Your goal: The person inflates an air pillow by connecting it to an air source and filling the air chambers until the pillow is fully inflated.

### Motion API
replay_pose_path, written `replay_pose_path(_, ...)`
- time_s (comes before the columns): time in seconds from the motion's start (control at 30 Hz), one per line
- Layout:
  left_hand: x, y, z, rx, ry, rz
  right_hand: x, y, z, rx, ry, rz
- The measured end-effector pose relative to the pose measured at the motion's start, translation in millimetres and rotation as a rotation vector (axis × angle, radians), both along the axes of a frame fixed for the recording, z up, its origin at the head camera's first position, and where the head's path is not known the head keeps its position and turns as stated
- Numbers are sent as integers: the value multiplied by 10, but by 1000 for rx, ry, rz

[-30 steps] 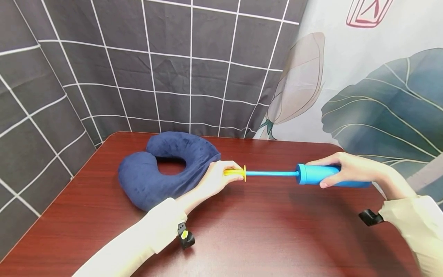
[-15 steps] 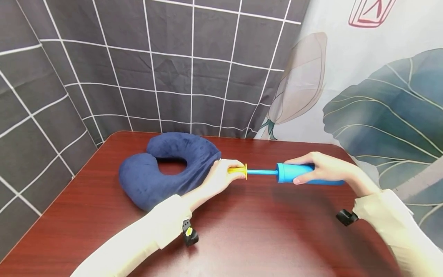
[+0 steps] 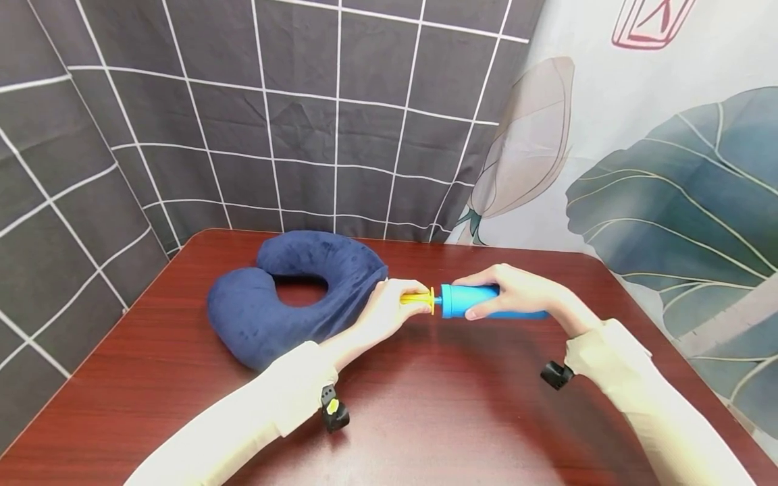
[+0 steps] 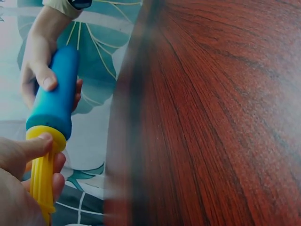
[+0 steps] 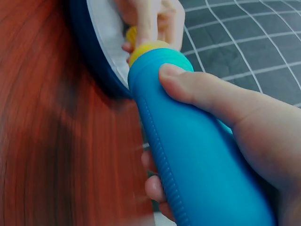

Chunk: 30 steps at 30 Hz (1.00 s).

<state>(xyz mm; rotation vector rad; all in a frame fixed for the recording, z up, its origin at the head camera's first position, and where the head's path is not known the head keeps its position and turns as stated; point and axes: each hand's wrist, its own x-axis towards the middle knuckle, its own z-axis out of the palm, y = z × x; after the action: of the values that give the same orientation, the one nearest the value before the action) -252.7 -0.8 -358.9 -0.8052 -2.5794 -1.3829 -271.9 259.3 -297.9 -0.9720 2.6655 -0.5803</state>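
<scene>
A blue hand pump (image 3: 464, 301) is held level above the table, pointing left to right in the head view. My left hand (image 3: 389, 307) grips its yellow ribbed end piece (image 4: 42, 174), with the thumb along the top. My right hand (image 3: 516, 293) is wrapped round the blue barrel (image 5: 188, 141), the thumb lying near its yellow end. Only a short stub of the blue rod shows between barrel and yellow flange. Left of the pump lies a navy U-shaped neck pillow (image 3: 255, 331), its right side right behind my left hand. Whether the yellow tip meets the pillow is hidden.
A reddish-brown wooden table (image 3: 425, 418) carries the pillow. Dark grey cloth (image 3: 298, 128) with white grid lines hangs behind and to the left. A white cloth (image 3: 656, 135) with leaf patterns hangs at the right.
My right hand has slid the barrel leftward toward my left hand, and the long stretch of rod has gone into it. My left hand has barely moved; the pillow stays put.
</scene>
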Motion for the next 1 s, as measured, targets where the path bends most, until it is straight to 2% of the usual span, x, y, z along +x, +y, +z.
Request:
replay_pose_path(0.17,1,-5,16,-35,13,-6,14,-101,1,8,11,-5)
replay_pose_path(0.63,-18,-63,22,-79,33,-33,37,-95,10,38,19,-29)
replay_pose_path(1.0,-36,-66,16,-61,17,-17,72,136,96,75,43,-51)
